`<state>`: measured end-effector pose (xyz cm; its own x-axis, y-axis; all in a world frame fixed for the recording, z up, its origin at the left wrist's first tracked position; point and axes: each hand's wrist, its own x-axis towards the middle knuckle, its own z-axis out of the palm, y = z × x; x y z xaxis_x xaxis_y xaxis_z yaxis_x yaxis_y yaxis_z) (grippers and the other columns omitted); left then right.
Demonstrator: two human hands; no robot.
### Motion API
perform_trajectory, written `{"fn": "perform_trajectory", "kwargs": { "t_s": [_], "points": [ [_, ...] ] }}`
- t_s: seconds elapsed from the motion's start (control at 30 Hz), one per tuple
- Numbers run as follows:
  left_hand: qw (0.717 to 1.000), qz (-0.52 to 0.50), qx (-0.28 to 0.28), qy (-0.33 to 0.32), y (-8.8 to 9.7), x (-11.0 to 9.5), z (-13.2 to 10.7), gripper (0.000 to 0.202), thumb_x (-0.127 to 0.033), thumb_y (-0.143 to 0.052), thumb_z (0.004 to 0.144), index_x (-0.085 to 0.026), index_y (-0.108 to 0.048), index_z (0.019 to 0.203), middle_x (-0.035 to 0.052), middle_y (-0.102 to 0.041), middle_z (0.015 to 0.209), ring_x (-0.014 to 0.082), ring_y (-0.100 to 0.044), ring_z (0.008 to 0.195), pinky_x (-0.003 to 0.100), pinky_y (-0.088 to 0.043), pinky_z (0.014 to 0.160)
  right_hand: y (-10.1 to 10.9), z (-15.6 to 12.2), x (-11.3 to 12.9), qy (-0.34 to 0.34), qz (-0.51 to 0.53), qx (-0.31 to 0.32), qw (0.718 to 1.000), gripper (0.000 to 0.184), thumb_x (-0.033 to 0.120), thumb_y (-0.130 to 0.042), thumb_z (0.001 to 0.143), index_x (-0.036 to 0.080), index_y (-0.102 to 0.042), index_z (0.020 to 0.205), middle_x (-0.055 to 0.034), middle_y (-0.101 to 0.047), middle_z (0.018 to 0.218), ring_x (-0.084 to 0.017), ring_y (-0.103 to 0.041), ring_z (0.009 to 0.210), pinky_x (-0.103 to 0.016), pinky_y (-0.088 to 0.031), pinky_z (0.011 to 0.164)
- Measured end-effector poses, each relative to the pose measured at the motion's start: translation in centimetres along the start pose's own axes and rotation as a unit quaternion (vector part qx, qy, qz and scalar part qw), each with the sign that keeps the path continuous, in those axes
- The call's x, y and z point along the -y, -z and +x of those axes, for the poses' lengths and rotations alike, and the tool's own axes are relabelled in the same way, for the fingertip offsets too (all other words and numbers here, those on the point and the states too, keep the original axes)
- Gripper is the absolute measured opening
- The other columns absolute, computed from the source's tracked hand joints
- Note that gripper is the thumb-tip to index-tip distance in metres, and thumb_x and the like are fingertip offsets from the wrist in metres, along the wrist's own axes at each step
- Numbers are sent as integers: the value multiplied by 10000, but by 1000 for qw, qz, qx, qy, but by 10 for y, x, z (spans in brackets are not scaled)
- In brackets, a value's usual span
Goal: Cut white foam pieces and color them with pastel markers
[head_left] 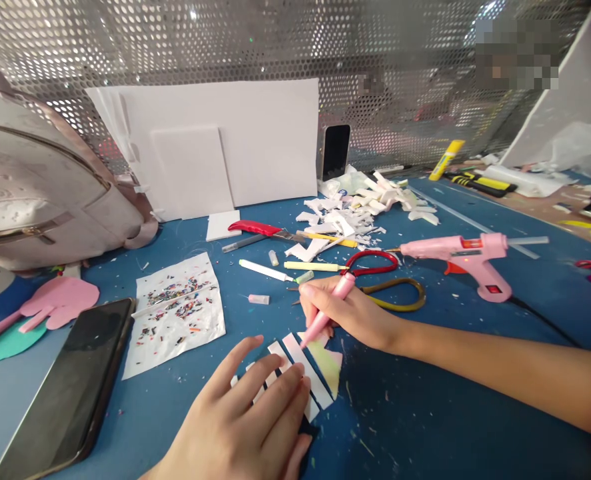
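My right hand (348, 310) grips a pink marker (329, 312), its tip down at the upper end of a white strip (308, 370). Spread flat, my left hand (248, 407) lies over several such strips and covers much of them. Beside the strips, under the marker, is a pale yellow-green piece (329, 363) with a jagged edge. A pink cap (259, 299) lies apart on the blue table (390, 413). Just beyond my right hand are a white marker (264, 270), a yellow marker (315, 266) and scissors (400, 293) with one red and one olive handle loop.
A pink glue gun (455, 250) lies at right, its cord trailing. Behind are foam scraps (360, 207), a red-handled knife (260, 229) and white boards (270, 143). To the left are a paper sheet (175, 320) with colored bits, a phone (70, 393) and a backpack (40, 180).
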<state>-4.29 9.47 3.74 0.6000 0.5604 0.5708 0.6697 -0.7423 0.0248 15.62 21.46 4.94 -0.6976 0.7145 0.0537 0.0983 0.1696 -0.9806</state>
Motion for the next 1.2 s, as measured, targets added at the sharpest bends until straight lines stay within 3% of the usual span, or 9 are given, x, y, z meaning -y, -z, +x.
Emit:
{"fn": "perform_trajectory", "kwargs": {
  "t_s": [1.2],
  "points": [
    [1000,8,-7,-5,0,0,1,231,-232,-547,952,-140,-730,1059,10,-760,1043,188,-691,967,399,-273,1201,-1,2,-2,-4,7,-23,1000,492,478,-463,1006,152,-574,656,-27,-629,585,-95,-529,519,-199,-416,491]
  ]
}}
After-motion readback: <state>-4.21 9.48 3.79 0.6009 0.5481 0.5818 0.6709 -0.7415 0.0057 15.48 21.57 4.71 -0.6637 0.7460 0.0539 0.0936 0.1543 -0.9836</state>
